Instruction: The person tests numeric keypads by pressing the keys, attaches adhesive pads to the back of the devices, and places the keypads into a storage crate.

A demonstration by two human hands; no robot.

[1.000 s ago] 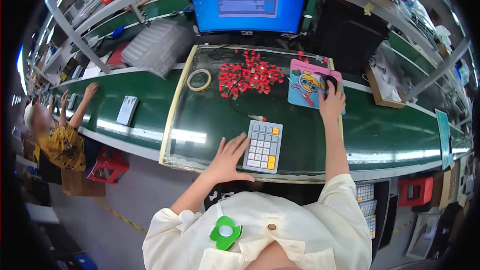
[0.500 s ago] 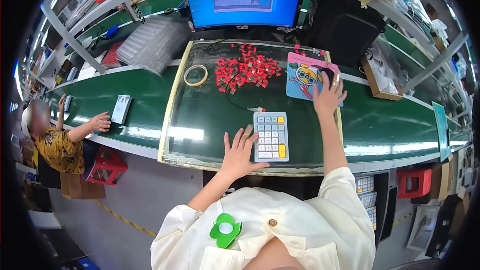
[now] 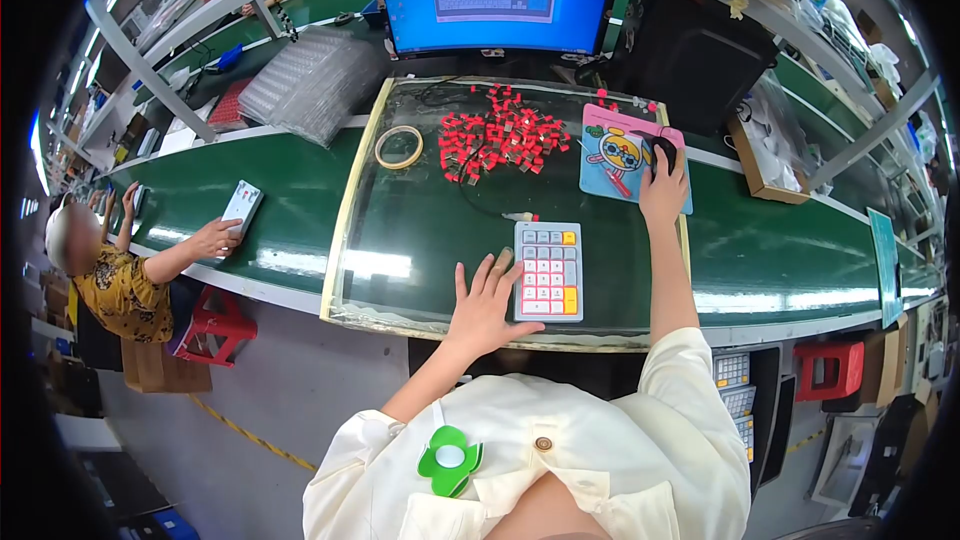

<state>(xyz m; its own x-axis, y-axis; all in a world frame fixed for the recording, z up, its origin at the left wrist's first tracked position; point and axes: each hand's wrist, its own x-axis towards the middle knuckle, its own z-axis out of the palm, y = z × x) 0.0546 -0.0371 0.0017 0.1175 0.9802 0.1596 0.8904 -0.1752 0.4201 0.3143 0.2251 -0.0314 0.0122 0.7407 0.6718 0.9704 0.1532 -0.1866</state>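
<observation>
A numeric keypad point(image 3: 548, 272) with white, grey and yellow keys lies on the glass-topped mat; its white keys have a reddish glow. My left hand point(image 3: 484, 308) rests at its left edge, fingers spread, fingertips touching its side. My right hand point(image 3: 663, 185) is wrapped round a black mouse point(image 3: 660, 152) on a cartoon mouse pad point(image 3: 612, 162). Just above the keypad lies a cable plug point(image 3: 520, 217). A heap of small red-capped connectors point(image 3: 503, 136) sits behind it.
A monitor point(image 3: 497, 0) at the back shows a keyboard picture. A tape roll point(image 3: 399, 147) lies left of the connectors. Plastic trays point(image 3: 312, 85) are stacked at back left. At far left a co-worker point(image 3: 125, 290) holds a pale box point(image 3: 242, 205). A cardboard box point(image 3: 768, 162) stands right.
The keypad has shifted right and turned straighter, with my left hand following. My right hand lifted off the mouse, then closed on it again. The screen picture changed. The co-worker's hand reached the pale box.
</observation>
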